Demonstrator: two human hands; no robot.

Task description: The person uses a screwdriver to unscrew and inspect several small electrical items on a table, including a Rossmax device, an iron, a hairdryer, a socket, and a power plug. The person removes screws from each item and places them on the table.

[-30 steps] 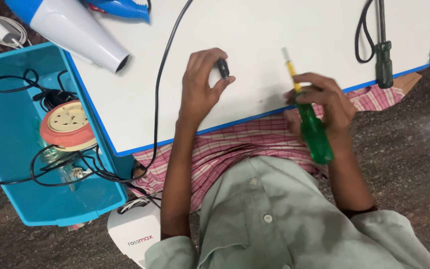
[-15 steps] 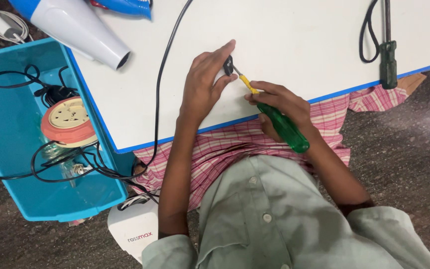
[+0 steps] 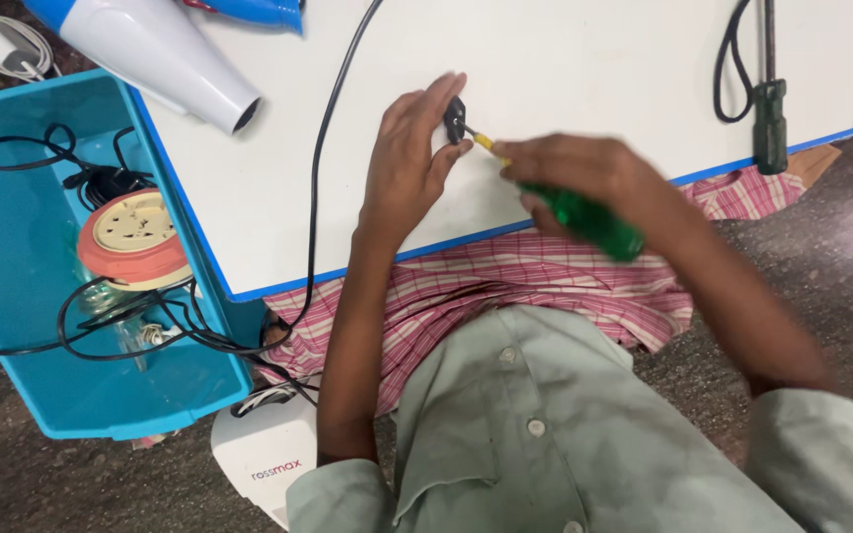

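Observation:
My left hand pinches a small black part between thumb and fingers, resting on the white table. My right hand grips a green-handled screwdriver; its yellow shaft points left and its tip meets the black part. A black cable runs down the table just left of my left hand.
A white and blue hair dryer lies at the table's upper left. A blue tray at the left holds a round red-and-cream socket box and tangled black cords. A dark green tool with a black cord lies at the table's right edge.
My right hand swung the screwdriver from the table's front edge over to the left, bringing its tip to the black part. My left hand kept hold of the part.

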